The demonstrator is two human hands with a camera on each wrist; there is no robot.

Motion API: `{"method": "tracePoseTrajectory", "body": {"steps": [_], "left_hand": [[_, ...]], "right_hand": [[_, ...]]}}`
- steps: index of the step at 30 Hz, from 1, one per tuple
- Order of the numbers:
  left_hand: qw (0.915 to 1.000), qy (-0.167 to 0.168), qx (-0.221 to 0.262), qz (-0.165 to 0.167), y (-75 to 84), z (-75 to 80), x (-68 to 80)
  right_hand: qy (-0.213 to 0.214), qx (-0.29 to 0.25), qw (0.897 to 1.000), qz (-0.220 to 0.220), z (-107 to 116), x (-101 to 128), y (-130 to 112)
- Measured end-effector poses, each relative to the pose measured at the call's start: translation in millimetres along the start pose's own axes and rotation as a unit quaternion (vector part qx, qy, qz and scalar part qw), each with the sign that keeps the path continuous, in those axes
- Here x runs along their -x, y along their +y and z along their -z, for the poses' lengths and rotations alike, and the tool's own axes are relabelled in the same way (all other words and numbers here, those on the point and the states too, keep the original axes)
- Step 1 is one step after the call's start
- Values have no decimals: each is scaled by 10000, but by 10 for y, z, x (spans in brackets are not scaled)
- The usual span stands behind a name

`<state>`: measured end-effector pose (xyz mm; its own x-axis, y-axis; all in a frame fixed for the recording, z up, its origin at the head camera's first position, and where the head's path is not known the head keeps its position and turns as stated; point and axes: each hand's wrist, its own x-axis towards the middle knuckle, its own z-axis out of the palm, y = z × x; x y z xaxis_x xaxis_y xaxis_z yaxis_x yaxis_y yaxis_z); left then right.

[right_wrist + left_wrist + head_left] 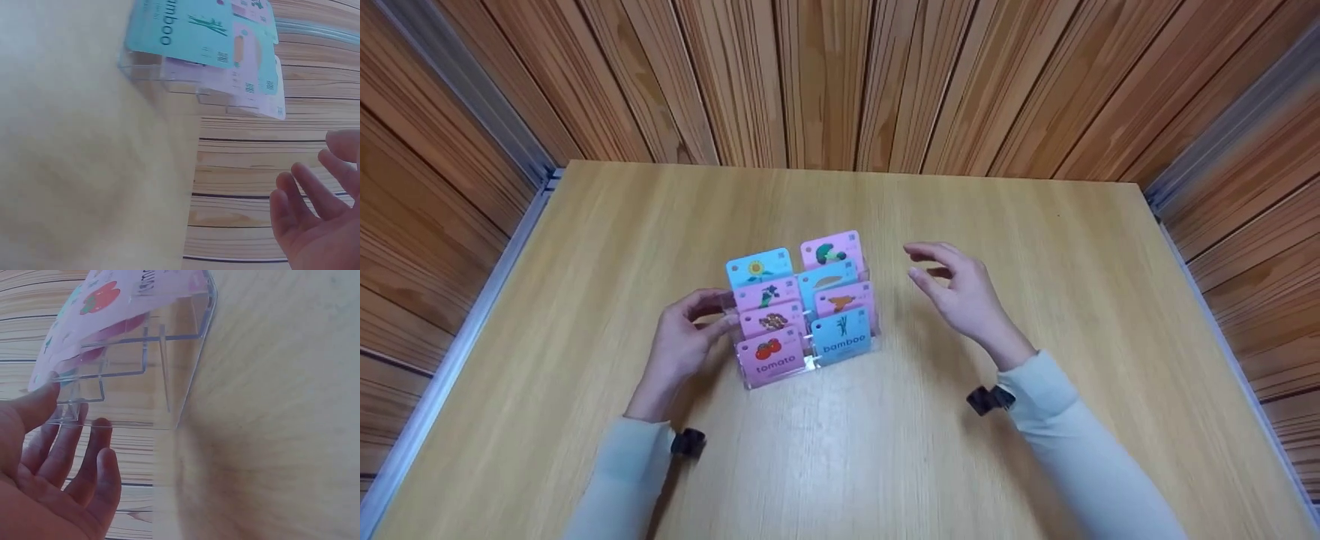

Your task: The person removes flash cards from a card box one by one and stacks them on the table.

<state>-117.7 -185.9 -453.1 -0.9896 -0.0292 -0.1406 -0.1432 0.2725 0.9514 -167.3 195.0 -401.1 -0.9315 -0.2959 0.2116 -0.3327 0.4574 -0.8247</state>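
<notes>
A clear stepped card stand [810, 363] holds two columns of pink and blue picture cards. The front row shows a pink tomato card [772, 358] and a blue bamboo card [841, 337]. My left hand [681, 337] grips the stand's left side; in the left wrist view its thumb [39, 405] lies at the rear upper edge, with the fingers reaching behind. To the right, apart from the stand, my right hand [960, 289] hovers with relaxed, slightly bent fingers and nothing in them. The right wrist view shows it beside the stand's stepped clear side [152, 73].
The stand is on a light wooden table [825, 465]. Wood-plank walls [825, 82] rise behind and at both sides, with a metal rail [457, 337] along the left edge. Small black devices [688, 444] sit at both wrists.
</notes>
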Motion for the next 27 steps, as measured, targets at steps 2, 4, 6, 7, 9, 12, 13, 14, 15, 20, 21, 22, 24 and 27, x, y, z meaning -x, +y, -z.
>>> {"method": "tracePoseTrajectory", "body": {"steps": [2,4,6,7,9,12,13,14,15,20,21,22,24,27], "left_hand": [[10000,-19,23,43,11,0,-1],[10000,-47,20,54,16,-2,-5],[9999,-85,30,70,21,-1,-12],[9999,-100,33,90,24,-1,-16],[9998,-120,19,128,28,1,-22],[9998,-106,-22,193,35,10,-23],[9997,-96,-38,231,38,16,-21],[9996,-85,-61,272,41,23,-17],[9995,-75,-75,296,44,30,-15],[9993,-20,-158,345,60,40,-7],[9994,-15,-169,317,60,36,-8],[9994,-15,-175,298,60,30,-8],[9995,-37,-176,265,56,19,-10],[9995,-86,-163,269,47,-4,-14]], "right_hand": [[-65,-99,9999,-47,-20,-78,-37],[-107,-191,9997,-77,-47,-149,-62],[-153,-200,9996,-126,-83,-210,-77],[-167,-202,9996,-143,-104,-239,-79],[-212,-190,9994,-211,-154,-292,-83],[-283,-158,9989,-339,-233,-365,-96],[-301,-154,9988,-348,-259,-391,-101],[-323,-132,9987,-364,-283,-415,-107],[-345,-97,9986,-380,-305,-441,-115],[-490,200,9979,-386,-369,-564,-162],[-515,241,9977,-377,-373,-584,-172],[-541,275,9975,-369,-376,-602,-180],[-592,320,9970,-379,-378,-630,-191],[-686,378,9961,-406,-380,-651,-202]]}}
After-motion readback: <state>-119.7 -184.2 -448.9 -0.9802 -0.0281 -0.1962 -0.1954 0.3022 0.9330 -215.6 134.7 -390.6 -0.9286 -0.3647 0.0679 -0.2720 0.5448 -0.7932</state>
